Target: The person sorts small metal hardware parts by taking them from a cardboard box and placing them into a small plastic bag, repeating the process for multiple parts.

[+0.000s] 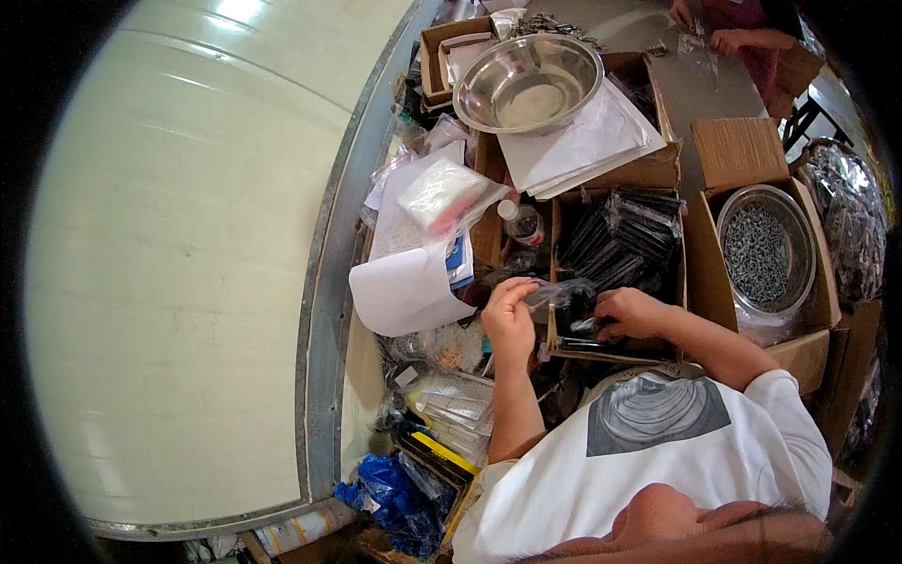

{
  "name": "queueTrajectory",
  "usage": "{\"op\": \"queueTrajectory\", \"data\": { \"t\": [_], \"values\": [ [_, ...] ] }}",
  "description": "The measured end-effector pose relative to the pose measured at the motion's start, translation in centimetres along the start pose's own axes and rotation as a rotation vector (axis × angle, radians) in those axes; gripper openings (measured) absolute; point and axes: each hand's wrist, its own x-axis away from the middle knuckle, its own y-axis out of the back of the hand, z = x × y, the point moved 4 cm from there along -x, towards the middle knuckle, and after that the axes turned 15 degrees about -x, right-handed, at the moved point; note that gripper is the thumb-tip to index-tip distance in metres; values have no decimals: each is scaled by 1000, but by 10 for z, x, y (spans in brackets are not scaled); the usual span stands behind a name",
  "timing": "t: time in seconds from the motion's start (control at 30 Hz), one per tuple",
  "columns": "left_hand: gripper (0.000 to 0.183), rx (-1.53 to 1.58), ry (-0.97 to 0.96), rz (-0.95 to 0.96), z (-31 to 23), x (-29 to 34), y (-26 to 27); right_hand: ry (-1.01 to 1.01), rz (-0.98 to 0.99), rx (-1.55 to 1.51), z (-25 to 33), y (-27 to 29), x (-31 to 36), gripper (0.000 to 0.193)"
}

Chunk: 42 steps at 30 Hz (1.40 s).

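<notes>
My left hand [510, 318] pinches the edge of a small clear plastic bag [552, 292], which stretches to the right toward the box. Close to the bag's far end is my right hand [633, 313], its fingers curled down over the near part of a cardboard box [682, 282]. What the right fingers hold, if anything, is hidden. Black, narrow pieces in clear wrapping [615, 246] fill the back of that box. A clear bottle with a white cap [522, 224] stands just beyond my left hand.
A steel basin [470, 101] rests on stacked paper [573, 155] at the back. To the right, a bowl of screws [754, 246] sits inside an open carton [829, 273]. White sheets [404, 291] lie left. Another person's hand [731, 40] works at the far right.
</notes>
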Motion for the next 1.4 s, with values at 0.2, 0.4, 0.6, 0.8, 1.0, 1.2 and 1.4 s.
{"op": "queueTrajectory", "data": {
  "t": [0.2,0.4,0.6,0.8,1.0,1.2,1.4],
  "values": [
    [30,-204,-298,123,-33,16,-53,117,-308,-939,56,69,57,21],
    [22,-233,-519,-15,-67,17,-93,-257,61,-1955,29,22,75,19],
    [33,-155,-725,-23,-75,30,-109,-514,-315,-2120,-8,6,82,10],
    [42,-82,-767,213,-76,47,-130,-640,-313,-1893,-6,-6,96,9],
    [38,14,-730,353,-72,67,-143,-660,-421,-2054,-32,-16,111,6],
    [37,22,-643,377,-79,73,-148,-504,-600,-2161,-49,-32,119,5],
    [39,-76,-610,385,-82,74,-151,-526,-679,-2040,-27,-19,135,6]
  ]
}}
